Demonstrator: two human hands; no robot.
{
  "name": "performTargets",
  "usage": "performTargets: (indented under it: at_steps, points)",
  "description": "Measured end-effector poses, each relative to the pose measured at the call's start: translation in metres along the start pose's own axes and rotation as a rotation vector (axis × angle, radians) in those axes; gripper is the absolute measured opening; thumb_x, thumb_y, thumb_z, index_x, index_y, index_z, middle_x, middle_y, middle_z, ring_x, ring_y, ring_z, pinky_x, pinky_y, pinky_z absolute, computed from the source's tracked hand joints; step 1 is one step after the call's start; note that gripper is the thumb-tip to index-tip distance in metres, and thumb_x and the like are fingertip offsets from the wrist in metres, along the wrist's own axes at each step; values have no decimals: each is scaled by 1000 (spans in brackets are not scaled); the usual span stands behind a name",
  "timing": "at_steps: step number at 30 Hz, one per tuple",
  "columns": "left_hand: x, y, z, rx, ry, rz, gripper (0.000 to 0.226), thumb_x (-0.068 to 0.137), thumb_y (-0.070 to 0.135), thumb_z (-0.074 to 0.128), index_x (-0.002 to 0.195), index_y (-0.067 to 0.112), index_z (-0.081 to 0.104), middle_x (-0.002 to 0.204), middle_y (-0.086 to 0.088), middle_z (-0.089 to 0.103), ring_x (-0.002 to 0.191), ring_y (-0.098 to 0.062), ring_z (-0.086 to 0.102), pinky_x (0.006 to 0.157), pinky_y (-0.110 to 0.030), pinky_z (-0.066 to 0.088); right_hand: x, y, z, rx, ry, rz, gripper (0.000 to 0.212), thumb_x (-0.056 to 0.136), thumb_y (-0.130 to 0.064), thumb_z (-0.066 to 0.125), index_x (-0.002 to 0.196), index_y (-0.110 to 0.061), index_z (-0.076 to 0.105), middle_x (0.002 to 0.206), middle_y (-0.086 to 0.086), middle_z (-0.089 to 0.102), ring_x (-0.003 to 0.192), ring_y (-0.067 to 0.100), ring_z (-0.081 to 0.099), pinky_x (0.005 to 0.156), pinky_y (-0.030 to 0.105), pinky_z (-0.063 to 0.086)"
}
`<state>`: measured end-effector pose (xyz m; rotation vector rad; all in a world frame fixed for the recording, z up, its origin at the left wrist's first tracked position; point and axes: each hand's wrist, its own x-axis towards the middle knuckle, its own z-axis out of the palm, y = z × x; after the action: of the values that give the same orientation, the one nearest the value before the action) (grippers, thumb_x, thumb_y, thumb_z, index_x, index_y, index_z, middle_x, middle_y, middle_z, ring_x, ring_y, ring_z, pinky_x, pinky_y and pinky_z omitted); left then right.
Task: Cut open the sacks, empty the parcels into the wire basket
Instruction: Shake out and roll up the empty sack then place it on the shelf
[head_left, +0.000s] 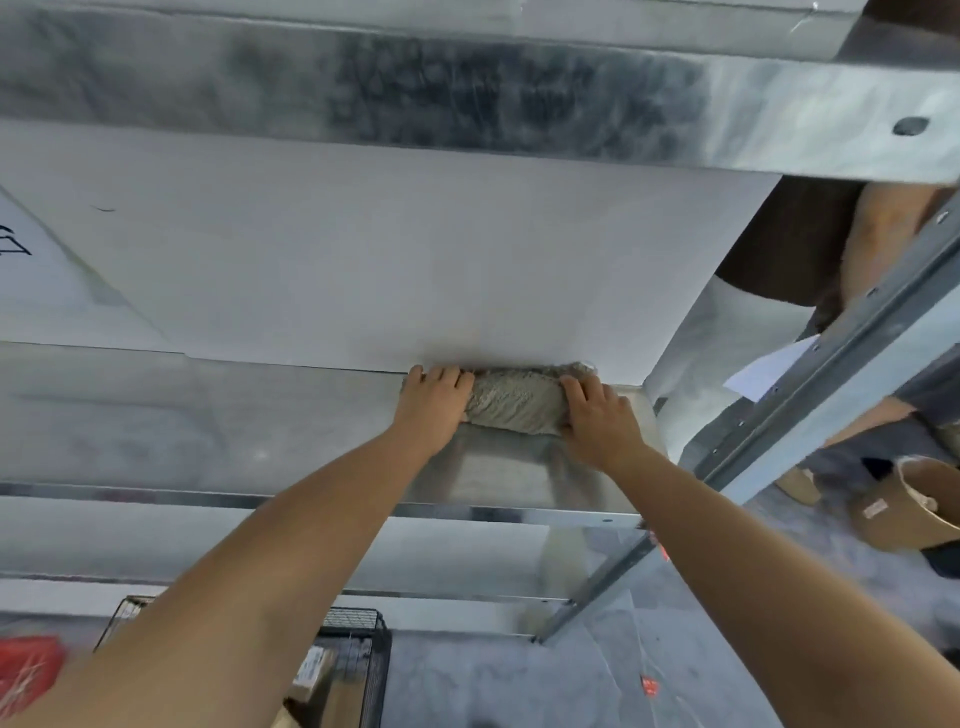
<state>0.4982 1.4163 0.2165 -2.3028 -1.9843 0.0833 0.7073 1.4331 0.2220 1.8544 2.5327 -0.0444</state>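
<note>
The left hand (434, 402) lies over the left end of a single sack bundle (514, 402), fingers curled down onto it. The right hand (597, 415) clasps the right end, fingers on top and thumb at the front edge. Both bare forearms reach up to it. The bundle is one coarse, grey-beige woven roll, wrinkled and soft-edged. It sits at the back of a smooth, dull galvanised steel shelf (519, 467), touching the flat white carton (415, 260) behind it.

One broad mottled steel beam (467, 93) runs overhead, with a single round hole near its right end. One slotted metal upright (831, 364) slants down the right side, and one white paper sheet (774, 369) pokes out beside it.

Well below, at the lower left, stands one black wire basket (363, 649) of thin square mesh. Brown cardboard parcels (311, 670) lie inside it; their number cannot be told. One blurred red object (26, 670) sits to its left. A brown cardboard tub (914, 504) is at far right, above the grey floor (519, 675).
</note>
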Motion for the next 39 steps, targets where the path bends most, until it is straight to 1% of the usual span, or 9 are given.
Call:
performTargets:
  at_steps: [2, 3, 7, 10, 16, 22, 29, 34, 39]
  points:
    - [3, -1, 10, 17, 38, -12, 51, 79, 16, 68, 127, 6, 52, 124, -13, 60, 112, -29, 58, 99, -51, 40, 3, 2, 10, 14, -5, 0, 57, 89, -26, 48, 141, -13, 27, 142, 15, 34, 118, 34, 44, 93, 43, 40]
    - [4, -3, 14, 4, 45, -14, 53, 81, 16, 65, 130, 5, 49, 128, -15, 58, 116, -30, 56, 101, -54, 37, 4, 3, 14, 25, 2, 0, 58, 90, -28, 48, 142, -13, 26, 141, 14, 35, 119, 34, 43, 92, 43, 40]
    - [10, -8, 22, -1, -93, -1, 57, 99, 22, 33, 149, 9, 7, 155, -9, 17, 143, -27, 17, 115, -51, 10, 6, 6, 21, 33, -15, 6, 63, 92, -37, 44, 145, -15, 20, 144, 12, 30, 127, 33, 37, 97, 45, 38]
    - [10, -9, 21, -14, -143, -11, 62, 99, 27, 33, 149, 11, -2, 157, -6, 9, 145, -25, 10, 117, -48, 7, 7, 4, 22, 13, -72, 35, 63, 94, -39, 41, 147, -18, 14, 147, 12, 25, 132, 32, 31, 101, 46, 35]
    - [-5, -10, -9, -6, -196, -57, 73, 96, 44, 35, 148, 8, -2, 157, -11, 4, 146, -27, 4, 117, -48, 4, 1, -5, 6, 81, -134, 154, 68, 92, -41, 43, 148, -26, 7, 153, 13, 14, 139, 37, 18, 112, 51, 24]
    - [-41, -32, -40, -9, -187, -41, 68, 98, 42, 31, 148, 5, 2, 157, -13, 4, 146, -29, 6, 118, -44, 11, -15, -22, -25, 176, -76, 240, 79, 83, -35, 59, 145, -25, 11, 150, 11, 17, 140, 34, 16, 113, 48, 22]
    - [-102, -51, -54, 9, -98, 61, 65, 97, 43, 34, 146, 4, 14, 153, -12, 24, 140, -28, 22, 113, -41, 23, -59, -75, -46, 74, 28, 161, 83, 83, -45, 58, 146, -15, 14, 154, 13, 16, 145, 34, 1, 118, 48, 10]
    - [-156, -67, -66, -6, -103, 108, 64, 97, 44, 35, 146, 7, 15, 154, -11, 21, 141, -28, 20, 114, -41, 21, -111, -127, -48, 8, 12, 86, 88, 85, -55, 53, 149, -18, 5, 157, 9, 11, 146, 33, -5, 118, 47, 0]
    - [-210, -85, -70, -13, -129, 102, 66, 97, 44, 33, 147, 8, 12, 157, -10, 13, 144, -27, 14, 115, -40, 18, -151, -173, -50, 15, -13, 45, 91, 84, -57, 53, 149, -20, 1, 157, 6, 10, 146, 33, -5, 119, 48, 0]
